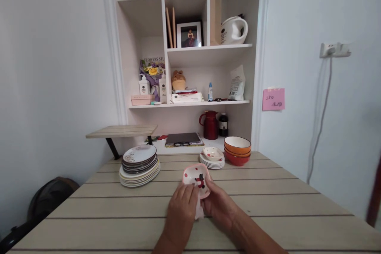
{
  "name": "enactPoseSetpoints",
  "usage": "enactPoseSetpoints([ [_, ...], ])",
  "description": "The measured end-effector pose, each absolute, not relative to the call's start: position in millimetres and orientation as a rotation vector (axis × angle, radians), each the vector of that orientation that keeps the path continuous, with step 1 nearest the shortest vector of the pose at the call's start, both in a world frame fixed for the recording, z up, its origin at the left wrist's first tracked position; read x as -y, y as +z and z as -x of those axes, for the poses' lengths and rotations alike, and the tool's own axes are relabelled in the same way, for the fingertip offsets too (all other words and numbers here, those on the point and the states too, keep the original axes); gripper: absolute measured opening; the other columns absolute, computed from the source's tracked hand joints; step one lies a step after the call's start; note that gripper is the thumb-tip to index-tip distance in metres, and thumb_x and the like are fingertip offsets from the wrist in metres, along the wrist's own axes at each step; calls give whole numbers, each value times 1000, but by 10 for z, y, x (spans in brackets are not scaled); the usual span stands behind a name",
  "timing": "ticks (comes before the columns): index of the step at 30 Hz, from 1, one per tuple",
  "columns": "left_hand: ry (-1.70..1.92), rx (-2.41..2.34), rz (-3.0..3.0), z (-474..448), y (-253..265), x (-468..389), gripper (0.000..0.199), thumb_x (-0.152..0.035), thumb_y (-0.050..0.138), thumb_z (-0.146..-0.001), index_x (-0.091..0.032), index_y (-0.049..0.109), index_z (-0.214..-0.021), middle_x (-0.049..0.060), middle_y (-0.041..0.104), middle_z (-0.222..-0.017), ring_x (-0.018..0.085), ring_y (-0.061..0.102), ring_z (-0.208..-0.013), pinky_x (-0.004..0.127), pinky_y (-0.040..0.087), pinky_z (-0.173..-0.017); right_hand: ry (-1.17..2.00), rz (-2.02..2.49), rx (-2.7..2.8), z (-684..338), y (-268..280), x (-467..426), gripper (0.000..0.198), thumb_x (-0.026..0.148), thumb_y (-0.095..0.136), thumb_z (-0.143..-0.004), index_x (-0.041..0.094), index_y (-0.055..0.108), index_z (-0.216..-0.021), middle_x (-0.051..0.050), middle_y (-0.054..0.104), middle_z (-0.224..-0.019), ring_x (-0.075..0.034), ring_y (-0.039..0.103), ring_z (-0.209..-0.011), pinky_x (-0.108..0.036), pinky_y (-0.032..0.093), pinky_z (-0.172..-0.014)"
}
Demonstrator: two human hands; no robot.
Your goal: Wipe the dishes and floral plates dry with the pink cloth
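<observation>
Bowl [192,172] in cupped right hand [220,205]

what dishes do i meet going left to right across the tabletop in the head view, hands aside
stack of dinner plates → small pink-rimmed square dish with a cartoon print → stack of small white plates with a red-patterned bowl on top → stack of orange and red bowls
</observation>
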State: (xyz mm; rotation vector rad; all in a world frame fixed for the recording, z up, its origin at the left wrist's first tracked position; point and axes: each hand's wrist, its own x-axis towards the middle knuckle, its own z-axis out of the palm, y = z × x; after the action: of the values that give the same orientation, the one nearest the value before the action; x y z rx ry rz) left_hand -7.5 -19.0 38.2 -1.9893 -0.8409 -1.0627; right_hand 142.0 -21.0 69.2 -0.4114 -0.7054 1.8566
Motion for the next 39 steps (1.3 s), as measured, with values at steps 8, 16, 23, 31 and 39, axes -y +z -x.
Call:
enactPoseSetpoints([
  [8, -976, 684, 2183, -4, 426, 249, 30, -10, 39, -95, -15, 58, -118, 8, 68, -102, 19, 63, -89, 34, 52, -80, 1694, 767, 769, -1429, 656, 127, 45, 38, 63, -79, 31, 49, -122, 5, 62, -64, -12, 58, -51, -19, 41, -43],
  [16, -1034, 604, 2293, 30, 453, 223, 20, -16, 45, -95, -19, 62, -104, 3, 66, -99, 17, 60, -93, 39, 44, -99, 1791, 849, 1028, -1793, 782, 95, 42, 38, 61, -79, 19, 56, -117, -3, 69, -70, -19, 63, -51, -27, 47, -39],
  [23, -1008, 644, 2074, 31, 465, 254, 22, -10, 44, -92, -16, 63, -104, 8, 67, -99, 19, 61, -87, 36, 50, -85, 1896, 495, 837, -1608, 717, 161, 38, 38, 66, -80, 17, 58, -112, -5, 72, -79, -16, 66, -64, -26, 51, -57],
  [31, -963, 592, 2060, -20, 487, 280, 34, -10, 36, -95, -12, 57, -122, 10, 68, -99, 19, 63, -87, 34, 52, -79, 1765, 524, 662, -1358, 697, 189, 64, 34, 68, -76, 32, 46, -136, 0, 74, -85, -17, 66, -67, -29, 51, -68],
  [39, -908, 614, 2280, 0, 382, 222, 25, -20, 43, -96, -20, 60, -116, 5, 66, -110, 18, 61, -100, 32, 51, -89, 1675, 741, 777, -1644, 825, 95, 41, 32, 65, -77, 18, 62, -115, -5, 75, -80, -17, 66, -66, -28, 50, -64],
])
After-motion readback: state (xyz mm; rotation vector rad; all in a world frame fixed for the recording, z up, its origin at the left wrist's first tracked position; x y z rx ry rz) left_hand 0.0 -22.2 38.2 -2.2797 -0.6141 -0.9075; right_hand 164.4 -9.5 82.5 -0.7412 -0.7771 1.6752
